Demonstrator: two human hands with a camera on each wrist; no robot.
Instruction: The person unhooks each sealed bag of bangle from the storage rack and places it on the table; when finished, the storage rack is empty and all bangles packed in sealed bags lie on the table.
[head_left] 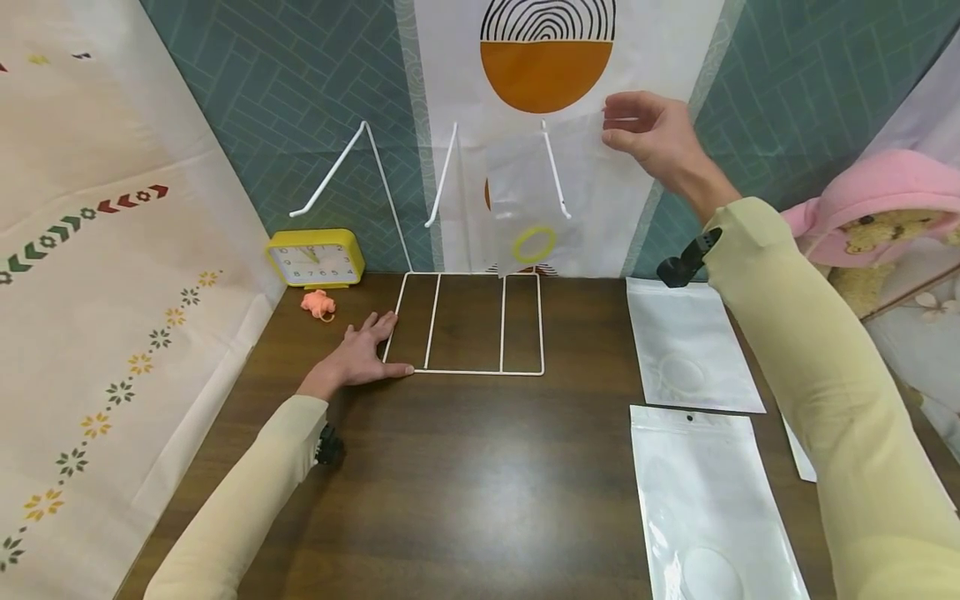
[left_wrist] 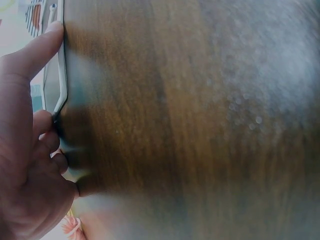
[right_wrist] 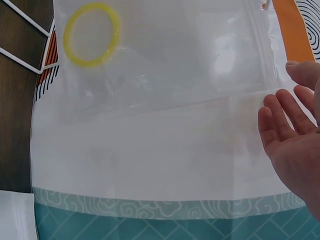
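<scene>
A white wire rack (head_left: 480, 372) stands on the table, its base flat and its arms rising at the back. My left hand (head_left: 360, 354) rests on the base's left front corner, fingers spread and thumb along the front bar. From the right-hand prong hangs a translucent zip bag (head_left: 517, 200) with a yellow ring (head_left: 516, 247) showing low on it. My right hand (head_left: 652, 137) is beside the bag's upper right corner. In the right wrist view, its loosely bent fingers (right_wrist: 282, 117) are right by the bag's top edge and hold nothing.
A yellow clock (head_left: 315, 258) and a small coral-pink figure (head_left: 318, 304) sit left of the rack. Two white pouches (head_left: 686, 333) lie on the right, with part of another under my right arm. A plush bear in a pink hood (head_left: 892, 196) is at far right.
</scene>
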